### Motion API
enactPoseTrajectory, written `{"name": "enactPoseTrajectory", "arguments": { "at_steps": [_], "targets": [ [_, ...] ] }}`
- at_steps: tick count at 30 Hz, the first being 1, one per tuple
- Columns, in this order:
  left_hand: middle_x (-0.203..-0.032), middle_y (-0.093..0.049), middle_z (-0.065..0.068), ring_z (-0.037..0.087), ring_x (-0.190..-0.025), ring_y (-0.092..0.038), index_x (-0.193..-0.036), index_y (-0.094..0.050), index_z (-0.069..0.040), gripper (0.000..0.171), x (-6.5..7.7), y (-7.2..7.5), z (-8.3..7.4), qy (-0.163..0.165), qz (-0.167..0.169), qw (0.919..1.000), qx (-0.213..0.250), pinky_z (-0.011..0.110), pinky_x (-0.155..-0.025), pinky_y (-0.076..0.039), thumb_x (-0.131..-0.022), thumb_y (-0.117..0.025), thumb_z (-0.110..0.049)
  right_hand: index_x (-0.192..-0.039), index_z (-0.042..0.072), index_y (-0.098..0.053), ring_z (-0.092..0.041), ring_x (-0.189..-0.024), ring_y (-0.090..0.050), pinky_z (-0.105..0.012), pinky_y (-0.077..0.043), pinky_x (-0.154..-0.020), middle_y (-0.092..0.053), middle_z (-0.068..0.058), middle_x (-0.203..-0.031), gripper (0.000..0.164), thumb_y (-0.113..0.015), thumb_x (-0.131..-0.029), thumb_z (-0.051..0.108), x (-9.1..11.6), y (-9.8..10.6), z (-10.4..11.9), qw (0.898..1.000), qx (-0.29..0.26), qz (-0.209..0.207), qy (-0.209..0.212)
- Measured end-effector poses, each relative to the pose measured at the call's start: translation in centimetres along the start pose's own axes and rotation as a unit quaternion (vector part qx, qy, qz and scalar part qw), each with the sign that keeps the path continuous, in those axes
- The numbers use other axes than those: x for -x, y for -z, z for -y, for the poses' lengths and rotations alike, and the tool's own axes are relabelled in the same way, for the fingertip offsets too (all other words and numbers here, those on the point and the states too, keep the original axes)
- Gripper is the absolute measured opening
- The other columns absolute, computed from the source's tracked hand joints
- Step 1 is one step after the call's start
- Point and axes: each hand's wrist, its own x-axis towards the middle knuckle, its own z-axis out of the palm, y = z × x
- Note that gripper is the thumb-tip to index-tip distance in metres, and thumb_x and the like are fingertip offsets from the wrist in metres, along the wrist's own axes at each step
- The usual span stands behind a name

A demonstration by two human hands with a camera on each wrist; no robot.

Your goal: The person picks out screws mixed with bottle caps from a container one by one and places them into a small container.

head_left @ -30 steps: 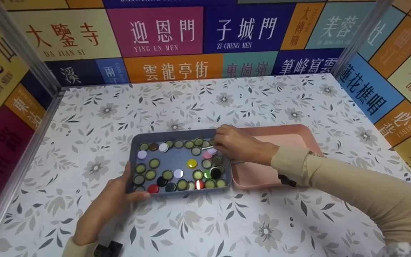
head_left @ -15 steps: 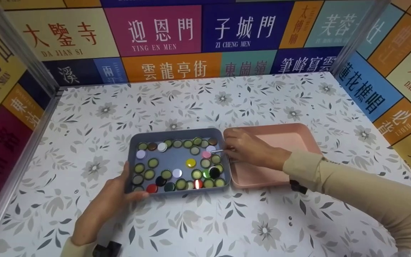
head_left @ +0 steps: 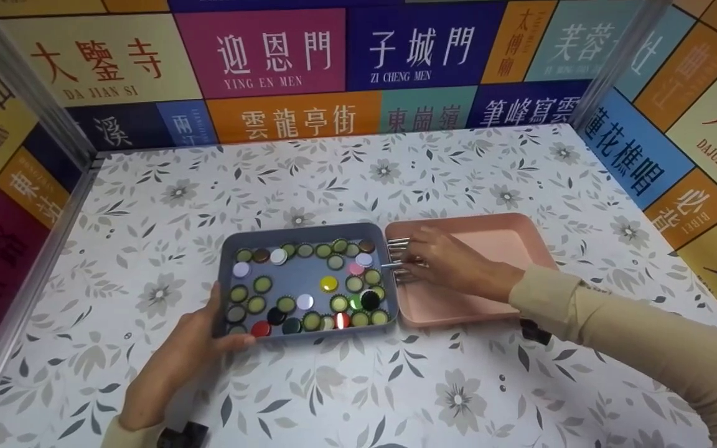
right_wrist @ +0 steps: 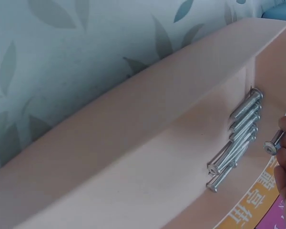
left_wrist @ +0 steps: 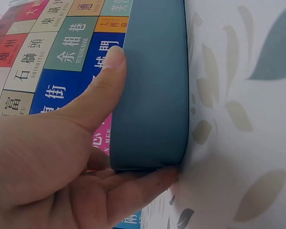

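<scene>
In the head view, my left hand (head_left: pixel 181 354) grips the front left corner of a blue-grey tray (head_left: pixel 302 231). The left wrist view shows the thumb along the wall of this tray (left_wrist: pixel 152 95) and fingers round its end. Many bottle caps, including a yellow bottle cap (head_left: pixel 328 284), lie in the tray. My right hand (head_left: pixel 452 264) is over the left end of a pink tray (head_left: pixel 477 305), pinching a silver bolt (right_wrist: pixel 275 143) between thumb and fingers. Several similar bolts (right_wrist: pixel 238 136) lie side by side inside the pink tray, partly hidden by the hand in the head view.
Both trays stand side by side on a table (head_left: pixel 296 180) with a leaf-and-flower cover. Panels printed with Chinese characters (head_left: pixel 259 53) wall in the back and sides. The pink tray's wall (right_wrist: pixel 133 95) rises beside the bolts.
My right hand has moved rightward with the bolt, from above the blue-grey tray's right end to the pink tray, uncovering bolts there. The left hand keeps its grip on the corner.
</scene>
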Motion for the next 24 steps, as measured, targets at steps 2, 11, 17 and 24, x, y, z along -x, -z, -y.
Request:
{"name": "enactPoseTrajectory", "arguments": {
  "at_steps": [2, 11, 17, 24],
  "targets": [
    [-0.147, -0.047, 0.032, 0.047, -0.139, -0.044, -0.157, 0.003, 0.005, 0.123, 0.1, 0.0, 0.0, 0.001, -0.003, 1.0, 0.001, 0.06, -0.12, -0.026, -0.081, -0.079, -0.046, -0.091, 0.005, -0.075, -0.019, -0.083, -0.06, -0.032, -0.053, -0.075, -0.067, -0.006, -0.087, 0.008, -0.078, -0.083, 0.005, 0.3, -0.1, -0.2, 1.0, -0.001, -0.001, 0.002],
    [-0.149, -0.044, 0.034, 0.048, -0.14, -0.041, -0.157, 0.002, 0.006, 0.123, 0.2, 0.0, -0.1, 0.007, -0.003, 1.0, 0.004, 0.06, -0.121, -0.026, -0.081, -0.078, -0.048, -0.09, 0.006, -0.074, -0.018, -0.087, -0.061, -0.033, -0.055, -0.079, -0.068, -0.004, -0.087, 0.009, -0.079, -0.083, 0.006, 1.5, 0.1, -0.4, 1.0, -0.006, 0.006, -0.012],
    [-0.146, -0.047, 0.033, 0.047, -0.139, -0.044, -0.157, 0.002, 0.006, 0.122, 0.2, -0.1, 0.0, 0.005, -0.003, 1.0, 0.004, 0.06, -0.12, -0.028, -0.082, -0.079, -0.045, -0.09, 0.005, -0.074, -0.02, -0.091, -0.063, -0.035, -0.057, -0.084, -0.069, -0.005, -0.089, 0.007, -0.078, -0.084, 0.006, 1.9, 0.0, -0.5, 0.999, -0.012, 0.006, -0.033],
    [-0.146, -0.047, 0.033, 0.048, -0.138, -0.045, -0.157, 0.003, 0.005, 0.122, 0.2, -0.1, 0.0, 0.006, -0.004, 1.0, 0.005, 0.061, -0.119, -0.028, -0.081, -0.08, -0.045, -0.089, 0.005, -0.075, -0.021, -0.091, -0.066, -0.039, -0.056, -0.088, -0.073, -0.007, -0.093, 0.009, -0.078, -0.081, 0.003, 2.7, -0.6, -0.5, 0.999, -0.004, 0.025, -0.036]
  ]
}}
